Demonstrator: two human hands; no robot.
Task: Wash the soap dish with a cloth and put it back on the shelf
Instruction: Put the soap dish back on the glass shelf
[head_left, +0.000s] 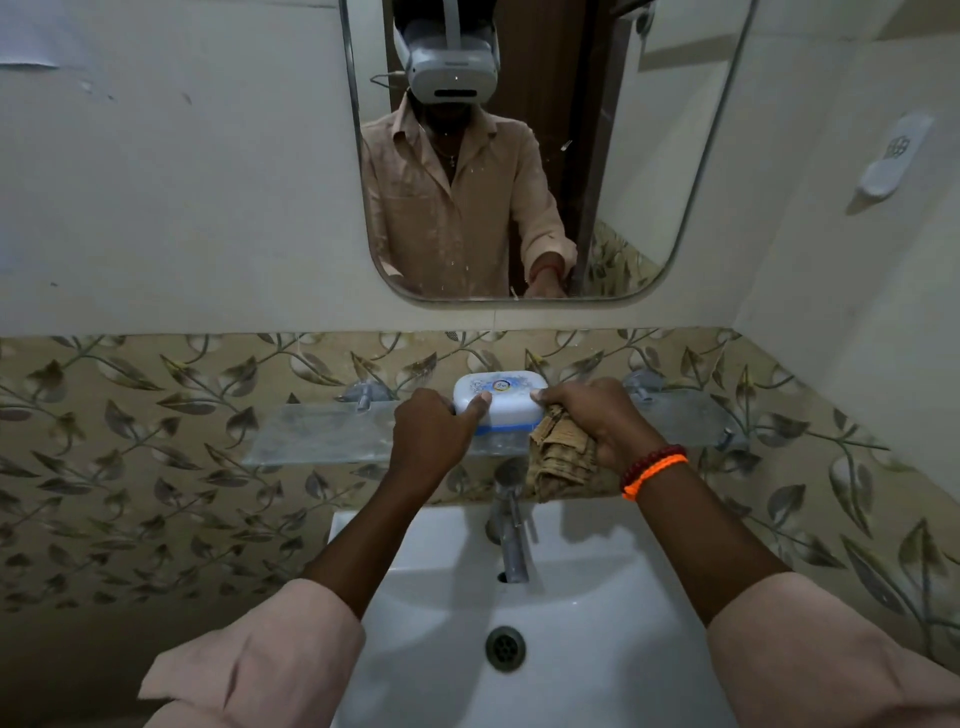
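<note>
A white soap dish (506, 400) with a blue base and a printed lid stands on the glass shelf (311, 431) above the sink. My left hand (434, 431) grips its left end, thumb on the lid. My right hand (597, 421) holds its right end with the thumb on top. A crumpled tan cloth (558, 460) is bunched under my right palm and hangs below the shelf edge.
A white sink (441, 597) with a chrome tap (511, 535) and a drain (505, 648) lies directly below. A mirror (519, 156) hangs above the shelf. Metal brackets (363, 395) fix the shelf to the leaf-patterned tiles. A white holder (891, 161) is on the right wall.
</note>
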